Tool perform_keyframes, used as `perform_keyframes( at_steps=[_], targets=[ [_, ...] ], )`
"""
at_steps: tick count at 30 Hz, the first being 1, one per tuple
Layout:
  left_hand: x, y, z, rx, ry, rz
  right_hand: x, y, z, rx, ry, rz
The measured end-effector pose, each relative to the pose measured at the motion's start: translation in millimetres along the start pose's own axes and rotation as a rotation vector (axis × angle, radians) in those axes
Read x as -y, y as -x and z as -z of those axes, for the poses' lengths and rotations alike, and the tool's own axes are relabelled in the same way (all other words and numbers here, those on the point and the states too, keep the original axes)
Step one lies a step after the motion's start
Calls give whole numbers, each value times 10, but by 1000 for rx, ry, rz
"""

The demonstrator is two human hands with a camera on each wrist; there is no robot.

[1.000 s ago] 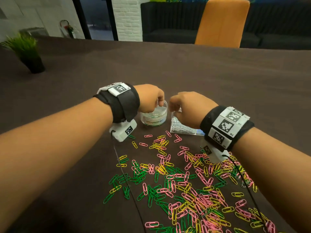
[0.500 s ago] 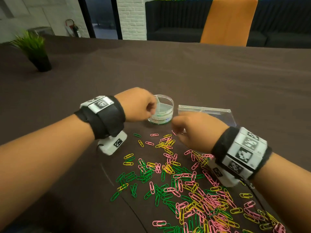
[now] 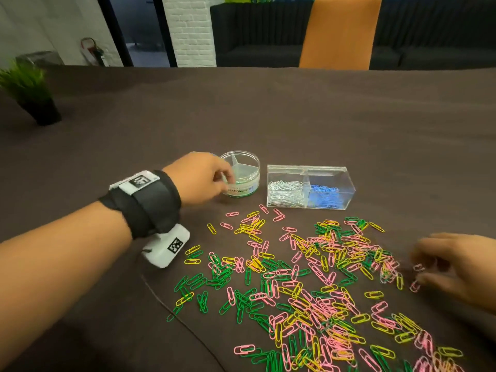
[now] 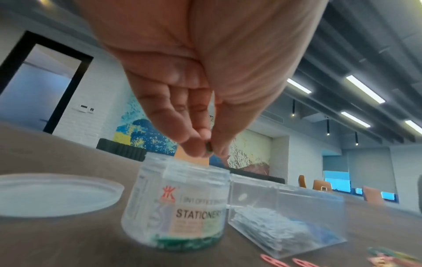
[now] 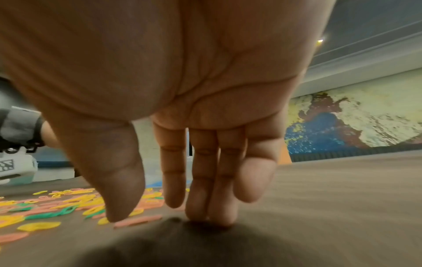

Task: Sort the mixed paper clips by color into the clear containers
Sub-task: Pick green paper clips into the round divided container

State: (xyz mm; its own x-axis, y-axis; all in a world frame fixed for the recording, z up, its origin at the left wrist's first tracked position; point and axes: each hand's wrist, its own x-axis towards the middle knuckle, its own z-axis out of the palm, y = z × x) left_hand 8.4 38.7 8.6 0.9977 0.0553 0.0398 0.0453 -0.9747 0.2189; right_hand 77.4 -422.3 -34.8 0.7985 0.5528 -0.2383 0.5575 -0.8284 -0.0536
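A wide scatter of pink, yellow and green paper clips (image 3: pixel 308 280) covers the brown table. My left hand (image 3: pixel 225 181) hovers at the rim of the round clear jar (image 3: pixel 243 174), pinching a small green clip (image 4: pixel 209 148) between thumb and fingertips over the jar (image 4: pixel 178 207), which holds green clips at its bottom. Right of it stands a clear rectangular box (image 3: pixel 310 186) with white clips on its left side and blue clips on its right. My right hand (image 3: pixel 418 275) is blurred at the pile's right edge, fingers straight (image 5: pixel 205 207), tips down on the table beside a pink clip (image 5: pixel 137 221).
The jar's clear lid (image 4: pixel 54 194) lies flat on the table left of the jar. A small potted plant (image 3: pixel 32 95) stands at the far left. An orange chair (image 3: pixel 338 33) is behind the table's far edge. A thin black cable (image 3: pixel 171 307) crosses the table near the pile.
My right hand has left the rectangular box and swept right and toward me to the pile's right edge. My left hand stays at the jar's rim.
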Motion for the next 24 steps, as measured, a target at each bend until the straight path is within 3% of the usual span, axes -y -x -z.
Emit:
perform_keyframes(
  at_steps=[3, 8, 12, 17, 22, 24],
  targets=[
    [-179, -271, 42, -116, 42, 29, -194, 204, -182, 23, -86, -47],
    [-299, -470, 9, 10, -171, 88, 62, 431, 62, 38, -91, -50],
    [-735, -249, -120, -101, -177, -69, 428, 409, 278, 16, -39, 48],
    [-1329, -164, -481, 154, -59, -221, 763, -189, 325, -29, 53, 122],
    [-1582, -312, -628, 217, -89, -201, 874, -737, 330, -95, 93, 24],
    [-1613, -323, -670, 243, -114, -168, 872, -849, 338, -45, 123, 19]
  ],
)
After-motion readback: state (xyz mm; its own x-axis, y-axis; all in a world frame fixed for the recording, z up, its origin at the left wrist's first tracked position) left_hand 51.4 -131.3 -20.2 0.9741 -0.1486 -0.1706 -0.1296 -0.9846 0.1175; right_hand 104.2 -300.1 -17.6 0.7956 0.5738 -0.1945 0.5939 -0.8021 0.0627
